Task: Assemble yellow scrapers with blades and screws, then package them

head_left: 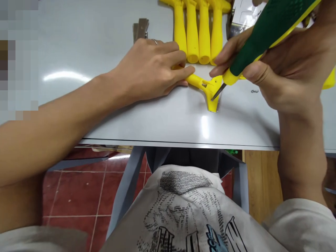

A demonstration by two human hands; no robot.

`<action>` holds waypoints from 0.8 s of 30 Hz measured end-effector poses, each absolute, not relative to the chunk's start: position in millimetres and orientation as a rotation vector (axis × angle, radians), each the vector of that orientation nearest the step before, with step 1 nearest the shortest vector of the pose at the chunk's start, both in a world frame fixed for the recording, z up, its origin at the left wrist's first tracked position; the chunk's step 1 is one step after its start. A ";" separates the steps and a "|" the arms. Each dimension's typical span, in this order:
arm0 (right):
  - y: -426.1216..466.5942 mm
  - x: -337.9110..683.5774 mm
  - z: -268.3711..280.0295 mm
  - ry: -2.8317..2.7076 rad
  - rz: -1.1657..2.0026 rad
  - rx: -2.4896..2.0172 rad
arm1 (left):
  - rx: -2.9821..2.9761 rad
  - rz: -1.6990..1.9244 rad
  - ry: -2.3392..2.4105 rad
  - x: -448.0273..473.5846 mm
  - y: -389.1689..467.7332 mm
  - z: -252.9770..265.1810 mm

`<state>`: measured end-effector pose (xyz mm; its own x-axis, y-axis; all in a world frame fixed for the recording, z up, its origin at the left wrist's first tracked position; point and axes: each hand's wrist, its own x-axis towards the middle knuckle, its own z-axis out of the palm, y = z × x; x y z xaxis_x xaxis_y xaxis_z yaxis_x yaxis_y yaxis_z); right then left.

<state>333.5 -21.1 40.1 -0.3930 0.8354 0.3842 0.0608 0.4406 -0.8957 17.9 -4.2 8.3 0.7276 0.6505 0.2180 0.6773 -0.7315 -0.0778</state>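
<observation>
Holding a screwdriver (258,42) to a yellow scraper (211,90)

Left hand (154,66) had its fingers curled over the scraper's handle, gripping it low at the white table (157,122), near the front edge. Right hand (286,73) was wrapped round the green-and-yellow screwdriver grip, thumb opposite the fingers. The shaft slanted down, tip at a fastening point on the scraper head. Small metal hardware (254,91) lay right of the head. Four yellow tools (193,35) lay side by side beyond; metal pieces (142,28) sat behind the left hand.
</observation>
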 end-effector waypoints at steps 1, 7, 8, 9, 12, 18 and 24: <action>-17.6 334.4 36.5 -1.752 1.054 -0.781 | -2.755 -0.159 -1.080 18.9 -5.9 10.6; -15.2 314.5 11.3 -1.604 1.288 -0.566 | -2.734 0.072 -1.234 31.9 -27.2 23.2; -19.3 310.4 7.6 -1.557 1.327 -0.561 | -2.733 0.047 -1.243 33.9 -32.1 22.3; -23.8 307.3 4.4 -1.523 1.351 -0.567 | -2.732 0.018 -1.241 35.6 -36.9 20.9; -32.4 306.6 -1.5 -1.479 1.355 -0.613 | -2.723 -0.097 -1.253 38.0 -48.2 15.9; -17.7 327.2 -5.9 -1.501 1.133 -0.695 | -2.789 -0.254 -1.372 32.4 -47.9 11.1; -5.8 327.4 -24.4 -1.481 0.527 -0.803 | -2.627 -0.359 -1.249 30.9 -59.4 5.2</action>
<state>327.4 -5.8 -24.4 0.0538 0.7481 0.6613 0.1623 0.6470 -0.7451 30.9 -59.4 5.2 0.6114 0.7297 0.3061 0.7809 -0.6190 -0.0840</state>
